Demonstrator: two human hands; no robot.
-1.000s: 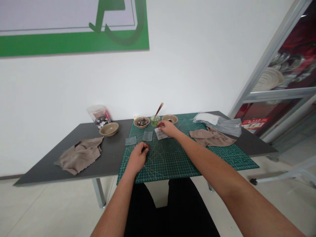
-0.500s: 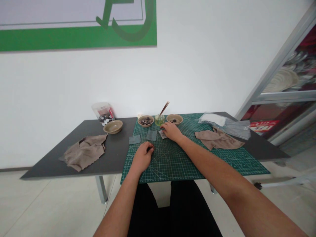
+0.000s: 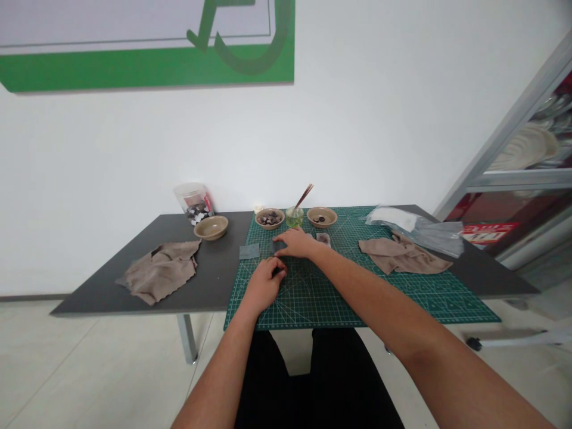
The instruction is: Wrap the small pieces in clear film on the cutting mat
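On the green cutting mat (image 3: 313,298), my right hand (image 3: 297,243) reaches over a small grey square (image 3: 279,245), its fingertips and thumb at opposite edges of it. Whether it is cloth or a packet I cannot tell. Nearer to me, my left hand (image 3: 264,283) rests with curled fingers; anything inside them is hidden. Left of the right hand lies another flat grey square (image 3: 249,252). Beyond the right wrist shows a pale square with a dark blotch (image 3: 323,239), and a further pale piece is partly covered by the hand.
Behind the hands stand a bowl of dark pieces (image 3: 270,219), a glass jar with sticks (image 3: 294,217) and a bowl with a few dark bits (image 3: 322,217). Leftward are a brown bowl (image 3: 211,227), a clear tub (image 3: 193,202) and a brown cloth (image 3: 163,271); rightward, another cloth (image 3: 400,253) and a plastic bag (image 3: 417,226).
My right hand has shifted left from a pale square to the middle grey square. The pale squares now show beyond its wrist. My left hand stays nearly still; the view has swung slightly left.
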